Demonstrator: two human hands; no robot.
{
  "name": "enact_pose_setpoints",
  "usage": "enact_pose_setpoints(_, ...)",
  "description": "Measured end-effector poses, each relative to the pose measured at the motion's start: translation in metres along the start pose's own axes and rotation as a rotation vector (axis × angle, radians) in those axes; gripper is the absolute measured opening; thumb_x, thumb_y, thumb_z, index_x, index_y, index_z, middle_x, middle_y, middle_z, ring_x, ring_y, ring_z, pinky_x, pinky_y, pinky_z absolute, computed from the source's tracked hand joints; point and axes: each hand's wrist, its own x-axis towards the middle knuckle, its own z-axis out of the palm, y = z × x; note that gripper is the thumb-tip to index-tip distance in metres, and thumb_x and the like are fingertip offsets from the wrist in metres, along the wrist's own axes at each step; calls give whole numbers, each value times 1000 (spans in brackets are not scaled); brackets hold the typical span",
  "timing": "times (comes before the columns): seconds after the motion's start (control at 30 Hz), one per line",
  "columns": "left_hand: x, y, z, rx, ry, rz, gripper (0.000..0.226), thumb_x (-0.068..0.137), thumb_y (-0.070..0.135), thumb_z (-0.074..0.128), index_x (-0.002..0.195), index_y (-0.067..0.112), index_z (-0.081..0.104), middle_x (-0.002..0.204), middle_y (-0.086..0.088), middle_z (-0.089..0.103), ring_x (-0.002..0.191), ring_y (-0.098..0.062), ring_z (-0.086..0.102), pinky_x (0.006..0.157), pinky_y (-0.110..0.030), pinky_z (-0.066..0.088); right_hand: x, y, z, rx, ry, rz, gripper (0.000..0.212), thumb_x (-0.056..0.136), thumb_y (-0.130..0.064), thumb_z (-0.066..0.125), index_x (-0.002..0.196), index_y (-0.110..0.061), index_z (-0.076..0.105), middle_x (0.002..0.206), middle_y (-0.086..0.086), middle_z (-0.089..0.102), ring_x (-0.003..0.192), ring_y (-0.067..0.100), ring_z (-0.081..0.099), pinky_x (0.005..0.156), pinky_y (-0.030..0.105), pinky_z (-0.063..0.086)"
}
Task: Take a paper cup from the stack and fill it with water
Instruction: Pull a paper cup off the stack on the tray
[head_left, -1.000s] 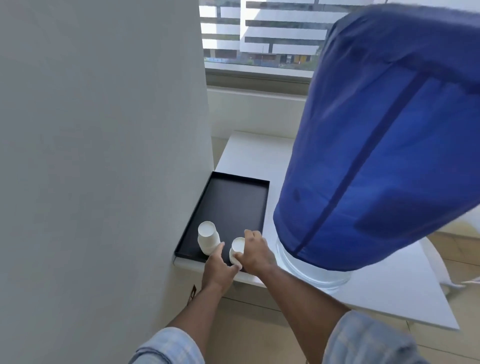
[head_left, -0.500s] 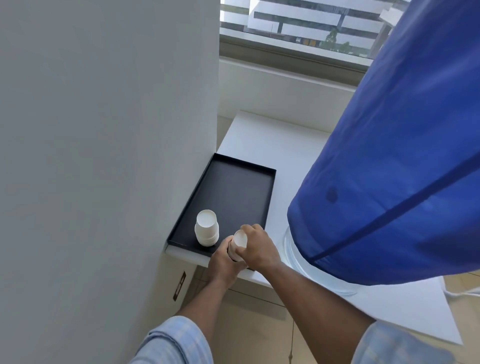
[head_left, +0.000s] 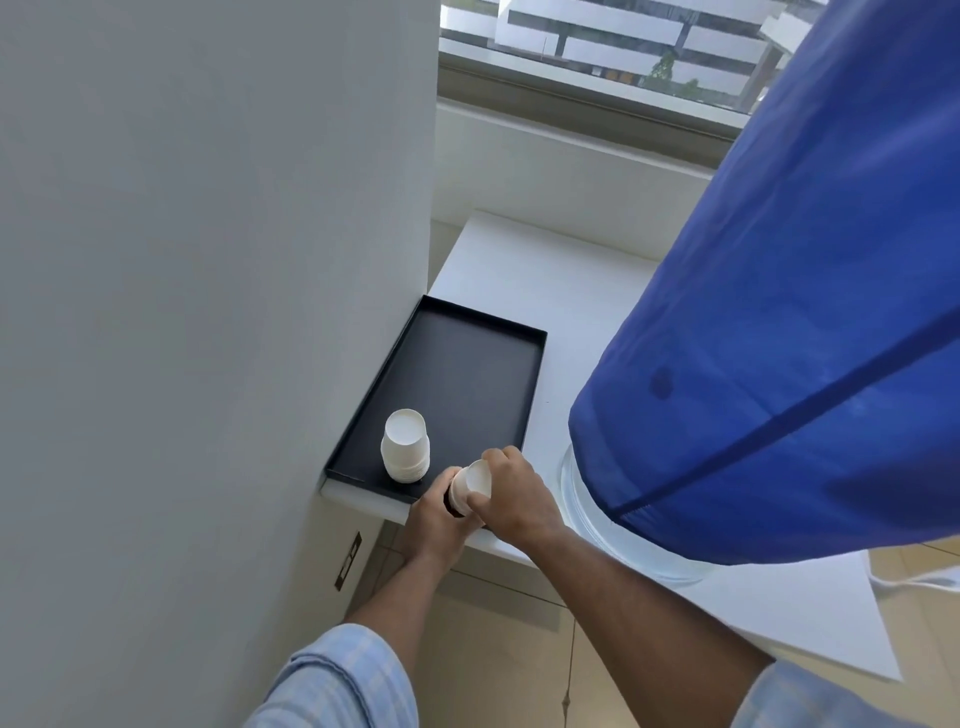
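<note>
A short stack of upside-down white paper cups (head_left: 406, 444) stands at the near left of a black tray (head_left: 467, 364). Just right of it, at the tray's near edge, both hands hold a second small stack of white paper cups (head_left: 470, 482). My left hand (head_left: 434, 525) wraps its lower part from below. My right hand (head_left: 511, 496) pinches the top cup with thumb and fingers. The big water bottle under a blue cloth cover (head_left: 779, 338) rises on the right; its clear base ring (head_left: 597, 525) shows below the cloth. No tap is visible.
The tray lies on a white counter (head_left: 545, 270) pressed against a grey wall (head_left: 208, 260) on the left. A window (head_left: 597, 47) runs behind. Tiled floor (head_left: 493, 649) lies below the counter's front edge.
The view has tilted and drawn closer. Both hands stay on the small stack at the tray's near edge; the held cups have tipped slightly and my right fingers have shifted on the top cup.
</note>
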Motion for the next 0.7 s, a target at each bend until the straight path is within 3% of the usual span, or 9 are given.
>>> enact_pose_setpoints(0.13,4,-4,3,-21,-21,12,51,64,46,89,109,42,66,94,15,78,91,-16,74,82,-51,64,2,2,0,2,11,-13,54,94,-32,64,143,-18,46,132,9,53,114,34,61,94,45,54)
enact_pose_setpoints(0.43,7,-11,7,-11,-16,16,43,72,46,84,110,40,65,90,12,77,89,-17,72,79,-49,64,4,2,-3,1,17,-51,48,99,-34,59,143,-17,46,130,13,53,110,35,62,94,45,54)
enact_pose_setpoints(0.7,10,-15,9,11,-39,9,54,67,44,85,116,45,64,95,15,78,95,-14,72,82,-46,63,-14,-12,-26,20,252,-74,49,96,-40,58,139,-18,51,122,10,58,102,33,64,83,45,58)
